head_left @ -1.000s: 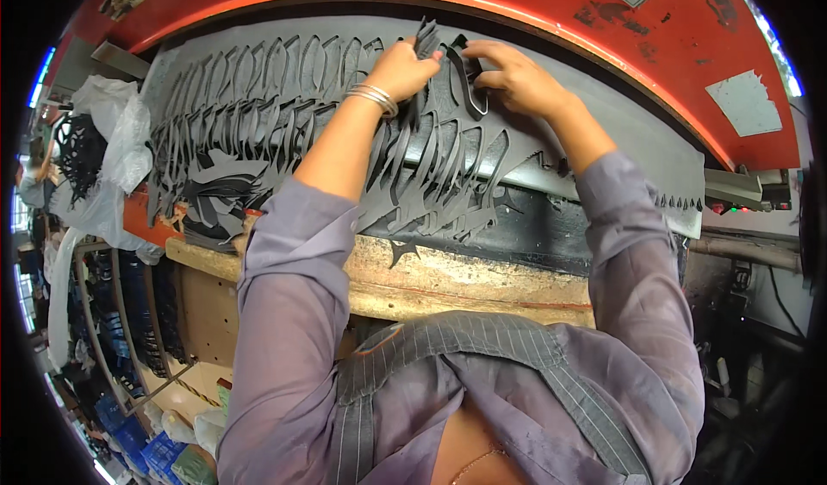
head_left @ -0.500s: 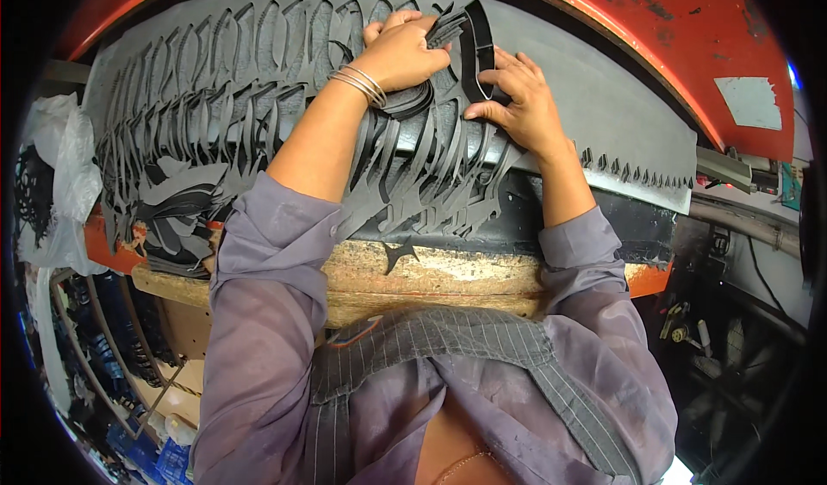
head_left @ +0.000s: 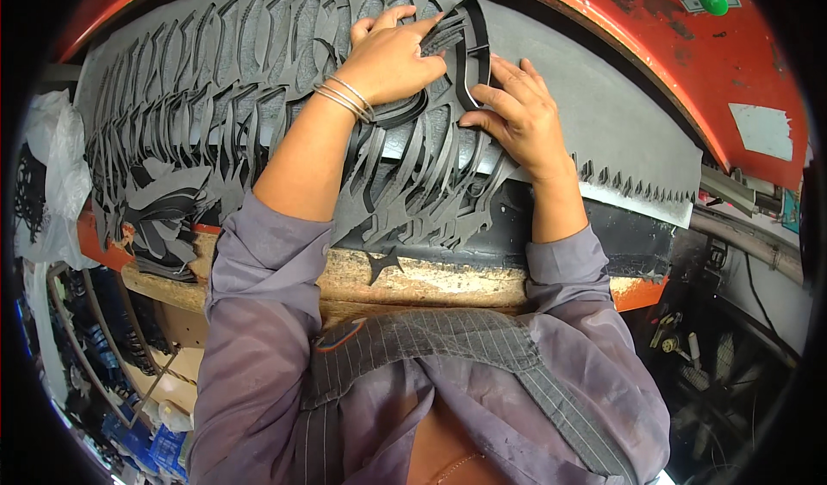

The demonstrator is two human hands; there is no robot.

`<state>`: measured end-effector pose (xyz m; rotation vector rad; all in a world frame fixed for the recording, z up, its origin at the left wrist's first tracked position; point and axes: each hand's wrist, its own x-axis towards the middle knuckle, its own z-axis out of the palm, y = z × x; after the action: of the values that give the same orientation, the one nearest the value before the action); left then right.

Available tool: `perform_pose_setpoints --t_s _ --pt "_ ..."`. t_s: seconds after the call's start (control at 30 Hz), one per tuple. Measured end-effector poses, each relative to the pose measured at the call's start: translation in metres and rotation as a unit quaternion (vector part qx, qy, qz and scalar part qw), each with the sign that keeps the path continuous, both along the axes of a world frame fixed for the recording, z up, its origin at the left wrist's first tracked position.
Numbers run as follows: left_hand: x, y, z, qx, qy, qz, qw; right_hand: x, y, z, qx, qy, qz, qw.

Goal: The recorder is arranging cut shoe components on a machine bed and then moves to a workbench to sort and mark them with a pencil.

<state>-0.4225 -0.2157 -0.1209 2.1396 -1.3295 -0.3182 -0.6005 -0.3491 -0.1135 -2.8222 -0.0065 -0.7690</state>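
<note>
Right hand point(head_left: 521, 116) half open, fingertips against black frame point(head_left: 481, 30), near grey sheet's point(head_left: 603, 119) far edge; left hand point(head_left: 388, 61) pinches grey strips point(head_left: 443, 37). I fear strips catching rim, skewing frame.

The left hand point(head_left: 392, 61) bends its fingers point(head_left: 394, 14); the right hand point(head_left: 527, 121) curves, thumb point(head_left: 485, 123) and forefinger point(head_left: 500, 102) apart.

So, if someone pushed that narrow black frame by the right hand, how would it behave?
The black frame is probably stiff: its thin walls hold an open, elongated outline without sagging. It's perhaps fairly light for its size, being hollow. Its long, narrow shape suggests it would slide over the grey sheet rather than roll.
</note>
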Motion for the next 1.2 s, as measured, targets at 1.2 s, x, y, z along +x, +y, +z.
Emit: perform_pose_setpoints --t_s 1.2 --pt "-0.137 0.268 0.049 -0.341 0.438 0.248 0.794 -0.179 0.202 0.042 0.159 0.197 0.029 0.967"
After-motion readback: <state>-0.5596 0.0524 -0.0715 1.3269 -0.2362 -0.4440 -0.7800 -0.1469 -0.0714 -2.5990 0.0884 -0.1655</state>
